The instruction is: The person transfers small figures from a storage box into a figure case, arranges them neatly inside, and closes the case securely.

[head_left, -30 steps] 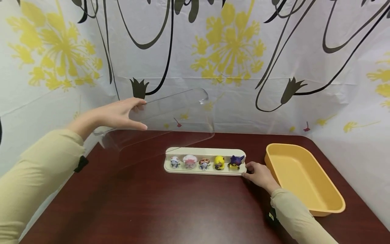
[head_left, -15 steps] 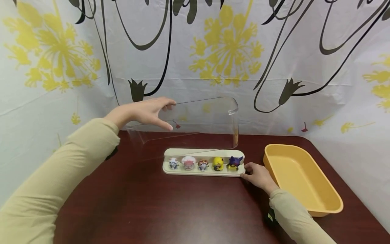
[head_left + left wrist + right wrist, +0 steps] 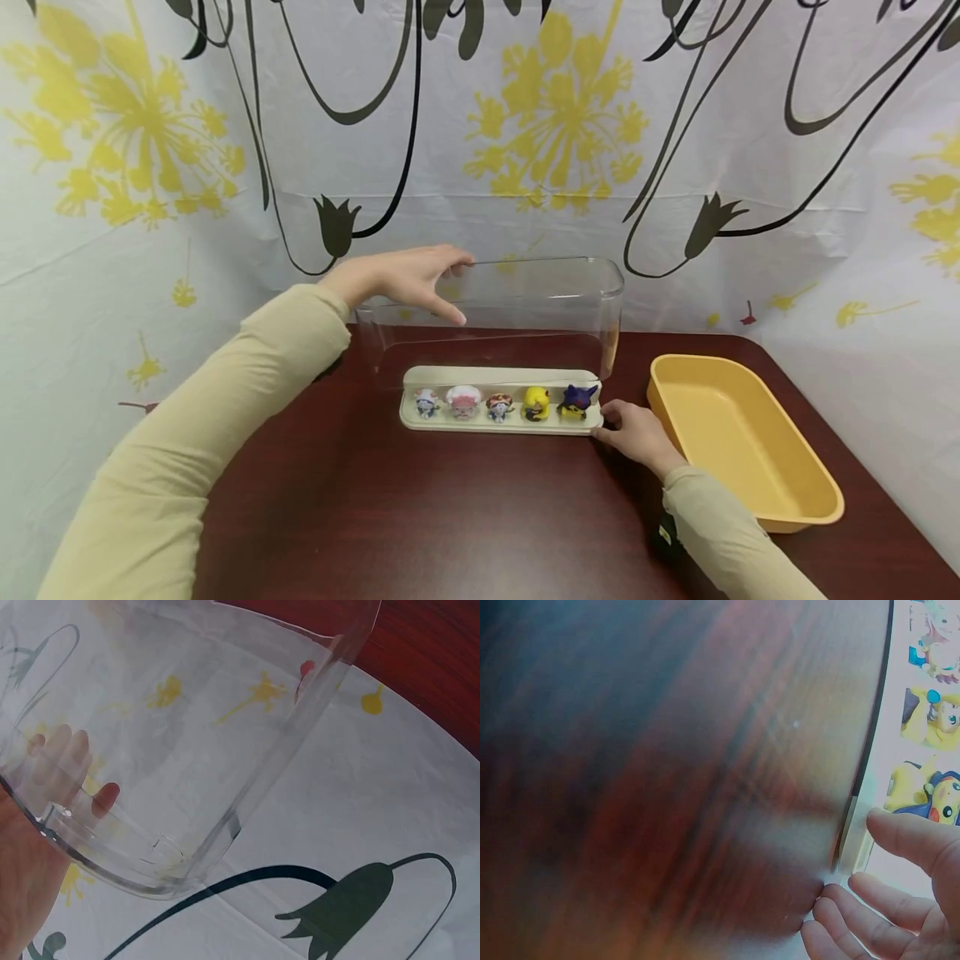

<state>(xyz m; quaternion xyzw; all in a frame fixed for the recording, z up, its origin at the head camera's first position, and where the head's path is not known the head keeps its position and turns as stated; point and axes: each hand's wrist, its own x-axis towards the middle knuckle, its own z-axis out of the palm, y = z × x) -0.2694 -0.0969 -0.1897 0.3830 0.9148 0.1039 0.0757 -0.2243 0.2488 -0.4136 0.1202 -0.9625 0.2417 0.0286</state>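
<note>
A clear plastic cover (image 3: 525, 312) hangs in the air just behind and above a cream base tray (image 3: 420, 420). My left hand (image 3: 408, 279) grips the cover's left end, thumb on the near wall and fingers over the top; its fingers show through the plastic (image 3: 67, 761) in the left wrist view. The tray carries a row of several small figures, from a white one (image 3: 427, 402) to a yellow one (image 3: 537, 401) and a purple one (image 3: 579, 400). My right hand (image 3: 630, 427) holds the tray's right end, its fingers (image 3: 900, 832) on the rim.
An empty yellow tub (image 3: 780, 492) stands at the right of the dark red table (image 3: 420, 517). A flowered white curtain (image 3: 480, 125) closes off the back and both sides.
My left hand has carried the clear cover rightward and levelled it, from tilted at the far left to hanging over the tray's back edge. The right hand has stayed on the tray.
</note>
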